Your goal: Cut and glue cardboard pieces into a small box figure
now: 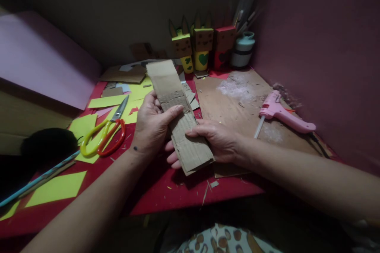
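A long strip of brown corrugated cardboard (175, 102) is held over the red table (166, 193), its far end pointing away from me. My left hand (151, 126) grips the strip's left edge, thumb lying across its top. My right hand (216, 140) holds the near end from the right, thumb on top and fingers underneath. Part of the strip's top layer is peeled, showing the ribs.
Scissors (103, 132) with yellow and red handles lie left on yellow paper scraps (56, 187). A pink glue gun (282, 116) rests on a cardboard sheet (237, 102) at right. Three box figures (202, 45) and a jar (243, 49) stand at the back. A pencil (38, 180) lies at left.
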`<state>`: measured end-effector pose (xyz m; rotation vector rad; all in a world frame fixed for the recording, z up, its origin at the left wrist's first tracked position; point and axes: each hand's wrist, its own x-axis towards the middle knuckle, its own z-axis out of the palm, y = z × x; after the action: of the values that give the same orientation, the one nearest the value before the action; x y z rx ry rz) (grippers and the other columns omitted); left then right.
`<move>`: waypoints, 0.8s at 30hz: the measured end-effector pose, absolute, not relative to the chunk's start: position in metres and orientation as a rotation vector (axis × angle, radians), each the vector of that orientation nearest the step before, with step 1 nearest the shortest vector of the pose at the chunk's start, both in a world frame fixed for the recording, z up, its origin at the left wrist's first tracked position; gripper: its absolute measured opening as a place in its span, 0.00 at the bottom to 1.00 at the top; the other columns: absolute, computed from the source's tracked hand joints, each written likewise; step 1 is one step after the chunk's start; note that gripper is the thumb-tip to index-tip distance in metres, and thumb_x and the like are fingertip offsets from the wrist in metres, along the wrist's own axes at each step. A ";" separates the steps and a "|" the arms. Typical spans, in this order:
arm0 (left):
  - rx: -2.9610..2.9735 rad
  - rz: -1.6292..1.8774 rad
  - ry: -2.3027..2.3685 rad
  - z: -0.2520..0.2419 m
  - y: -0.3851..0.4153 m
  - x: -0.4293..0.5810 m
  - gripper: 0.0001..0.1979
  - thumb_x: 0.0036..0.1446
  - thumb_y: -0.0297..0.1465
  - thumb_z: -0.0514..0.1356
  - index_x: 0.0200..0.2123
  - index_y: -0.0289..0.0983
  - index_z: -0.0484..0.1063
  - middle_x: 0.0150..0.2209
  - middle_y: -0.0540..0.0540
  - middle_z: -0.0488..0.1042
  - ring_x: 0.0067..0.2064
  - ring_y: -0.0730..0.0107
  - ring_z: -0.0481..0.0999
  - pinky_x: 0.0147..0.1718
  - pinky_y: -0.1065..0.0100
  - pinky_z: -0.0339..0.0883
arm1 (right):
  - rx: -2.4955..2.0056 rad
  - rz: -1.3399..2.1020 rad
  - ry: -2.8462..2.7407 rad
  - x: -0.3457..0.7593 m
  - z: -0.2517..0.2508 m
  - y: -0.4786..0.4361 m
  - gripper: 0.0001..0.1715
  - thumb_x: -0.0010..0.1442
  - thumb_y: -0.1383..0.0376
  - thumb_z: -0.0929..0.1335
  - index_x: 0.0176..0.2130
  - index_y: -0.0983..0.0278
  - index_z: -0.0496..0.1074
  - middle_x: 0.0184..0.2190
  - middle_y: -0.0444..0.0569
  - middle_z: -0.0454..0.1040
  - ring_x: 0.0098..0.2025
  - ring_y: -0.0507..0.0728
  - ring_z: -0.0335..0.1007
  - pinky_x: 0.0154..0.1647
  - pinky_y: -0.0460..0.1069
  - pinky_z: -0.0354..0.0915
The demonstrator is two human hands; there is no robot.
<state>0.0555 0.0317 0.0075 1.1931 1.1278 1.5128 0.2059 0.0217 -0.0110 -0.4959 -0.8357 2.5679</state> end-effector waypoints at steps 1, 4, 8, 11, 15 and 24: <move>1.193 1.509 1.129 0.007 0.032 0.056 0.24 0.44 0.25 0.70 0.46 0.36 0.69 0.39 0.47 0.79 0.39 0.65 0.79 0.39 0.67 0.75 | -0.493 2.555 -0.843 0.206 -0.011 0.022 0.17 0.59 0.70 0.60 0.44 0.73 0.72 0.34 0.56 0.78 0.36 0.60 0.78 0.47 0.59 0.72; 1.189 1.510 1.130 0.005 0.033 0.056 0.24 0.44 0.24 0.70 0.46 0.36 0.68 0.38 0.47 0.78 0.39 0.64 0.79 0.39 0.67 0.75 | -0.452 2.513 -0.864 0.205 -0.013 0.022 0.16 0.57 0.72 0.61 0.45 0.72 0.70 0.33 0.56 0.78 0.35 0.61 0.79 0.44 0.60 0.74; 1.185 1.508 1.119 0.004 0.033 0.056 0.25 0.44 0.23 0.70 0.46 0.37 0.68 0.38 0.48 0.78 0.39 0.66 0.79 0.38 0.68 0.75 | -0.380 2.515 -0.868 0.206 -0.018 0.025 0.17 0.56 0.74 0.61 0.46 0.73 0.68 0.33 0.58 0.78 0.34 0.61 0.80 0.42 0.59 0.75; 1.176 1.505 1.114 0.004 0.032 0.056 0.25 0.45 0.23 0.70 0.46 0.37 0.67 0.39 0.47 0.79 0.39 0.66 0.79 0.38 0.68 0.75 | -0.354 2.515 -0.878 0.206 -0.021 0.026 0.18 0.55 0.74 0.60 0.46 0.74 0.68 0.35 0.60 0.78 0.35 0.62 0.80 0.44 0.61 0.74; 1.142 1.485 1.127 0.005 0.032 0.056 0.25 0.45 0.23 0.71 0.47 0.36 0.68 0.39 0.46 0.79 0.39 0.67 0.79 0.38 0.69 0.75 | -0.309 2.509 -0.888 0.206 -0.021 0.026 0.19 0.55 0.74 0.61 0.47 0.74 0.67 0.35 0.60 0.77 0.35 0.62 0.80 0.43 0.61 0.74; 0.899 1.392 1.029 0.011 0.029 0.053 0.22 0.44 0.29 0.72 0.44 0.35 0.71 0.39 0.45 0.80 0.37 0.63 0.80 0.36 0.67 0.76 | -0.330 2.444 -0.869 0.204 -0.019 0.021 0.24 0.54 0.74 0.64 0.52 0.68 0.62 0.35 0.57 0.78 0.34 0.61 0.80 0.39 0.59 0.75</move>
<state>0.0534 0.0294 0.0105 0.8993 1.0291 1.3920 0.2040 0.0207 -0.0192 -0.3298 -0.8689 2.4435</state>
